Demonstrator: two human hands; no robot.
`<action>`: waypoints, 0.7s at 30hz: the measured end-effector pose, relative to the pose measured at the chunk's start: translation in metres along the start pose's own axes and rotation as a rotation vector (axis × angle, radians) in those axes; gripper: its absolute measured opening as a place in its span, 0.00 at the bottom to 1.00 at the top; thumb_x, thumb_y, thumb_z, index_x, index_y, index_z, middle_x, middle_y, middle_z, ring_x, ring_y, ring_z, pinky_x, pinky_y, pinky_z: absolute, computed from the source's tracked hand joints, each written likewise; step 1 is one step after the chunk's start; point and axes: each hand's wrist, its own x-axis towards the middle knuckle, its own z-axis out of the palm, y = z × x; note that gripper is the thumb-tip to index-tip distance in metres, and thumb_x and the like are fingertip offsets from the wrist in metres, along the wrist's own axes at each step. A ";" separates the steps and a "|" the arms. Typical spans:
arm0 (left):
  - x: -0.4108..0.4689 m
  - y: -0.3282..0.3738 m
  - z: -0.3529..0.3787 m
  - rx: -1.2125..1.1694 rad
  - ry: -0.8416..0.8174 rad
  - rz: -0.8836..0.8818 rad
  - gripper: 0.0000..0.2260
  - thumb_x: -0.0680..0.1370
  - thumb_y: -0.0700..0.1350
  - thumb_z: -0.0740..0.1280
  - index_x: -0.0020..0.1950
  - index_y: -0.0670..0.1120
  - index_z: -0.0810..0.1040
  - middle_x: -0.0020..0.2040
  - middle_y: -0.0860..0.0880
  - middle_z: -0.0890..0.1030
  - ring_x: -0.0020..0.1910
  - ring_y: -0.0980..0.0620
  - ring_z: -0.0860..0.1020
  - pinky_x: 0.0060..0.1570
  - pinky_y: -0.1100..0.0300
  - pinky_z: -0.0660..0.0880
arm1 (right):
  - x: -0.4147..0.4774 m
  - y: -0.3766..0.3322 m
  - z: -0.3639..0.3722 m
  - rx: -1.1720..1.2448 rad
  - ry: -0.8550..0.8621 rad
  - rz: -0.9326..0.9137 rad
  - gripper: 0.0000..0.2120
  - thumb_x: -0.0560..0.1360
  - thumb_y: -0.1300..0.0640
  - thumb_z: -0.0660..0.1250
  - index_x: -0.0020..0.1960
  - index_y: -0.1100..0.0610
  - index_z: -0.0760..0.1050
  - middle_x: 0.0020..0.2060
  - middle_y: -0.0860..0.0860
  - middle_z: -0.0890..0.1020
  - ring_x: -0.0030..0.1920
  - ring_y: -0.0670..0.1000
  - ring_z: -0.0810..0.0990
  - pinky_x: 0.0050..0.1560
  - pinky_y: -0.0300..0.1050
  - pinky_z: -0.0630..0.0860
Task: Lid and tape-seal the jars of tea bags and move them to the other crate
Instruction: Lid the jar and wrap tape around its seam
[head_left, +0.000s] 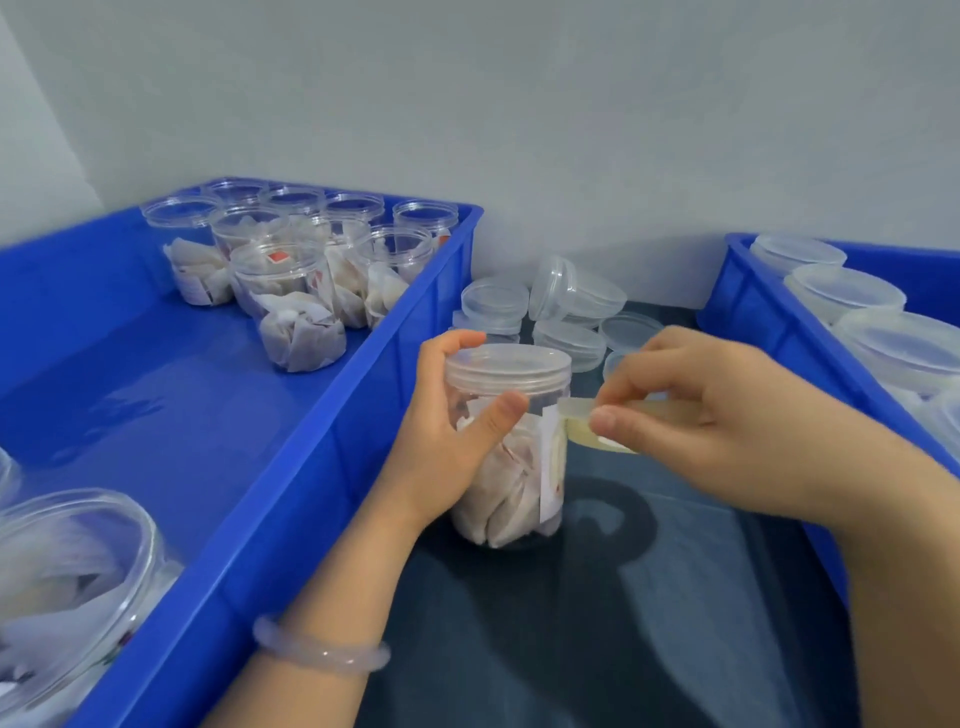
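A clear plastic jar (506, 467) of tea bags stands on the dark table between two blue crates, with a clear lid (508, 366) on top. My left hand (447, 421) grips the jar from its left side, thumb across the front. My right hand (691, 410) pinches a roll of clear yellowish tape (597, 434), held against the jar's right side just under the lid. A tape end sticks out at my fingertips.
The left blue crate (322, 441) holds several open jars of tea bags (296, 291) at the back and one at the near left. The right blue crate (769, 322) holds lidded jars (883, 348). Loose clear lids (566, 312) lie on the dark table (623, 597) behind the jar.
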 end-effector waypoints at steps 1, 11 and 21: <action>-0.001 0.001 0.000 0.008 -0.009 -0.005 0.22 0.68 0.59 0.69 0.58 0.58 0.67 0.51 0.69 0.77 0.53 0.65 0.77 0.51 0.71 0.72 | -0.001 -0.002 -0.001 -0.004 -0.006 -0.016 0.12 0.65 0.35 0.60 0.43 0.38 0.77 0.42 0.39 0.74 0.44 0.40 0.74 0.46 0.43 0.72; -0.009 0.012 0.006 0.197 0.006 -0.019 0.33 0.54 0.64 0.75 0.55 0.63 0.66 0.56 0.59 0.74 0.55 0.56 0.76 0.54 0.59 0.75 | 0.004 -0.007 0.005 -0.033 -0.084 -0.030 0.15 0.65 0.34 0.58 0.45 0.38 0.77 0.42 0.37 0.73 0.44 0.42 0.75 0.50 0.52 0.75; -0.008 0.012 0.005 0.128 0.080 -0.009 0.27 0.58 0.62 0.75 0.52 0.61 0.68 0.53 0.54 0.76 0.53 0.52 0.78 0.54 0.51 0.76 | 0.010 -0.005 0.018 -0.008 0.045 -0.012 0.13 0.68 0.39 0.59 0.38 0.45 0.77 0.35 0.44 0.79 0.39 0.45 0.76 0.44 0.55 0.76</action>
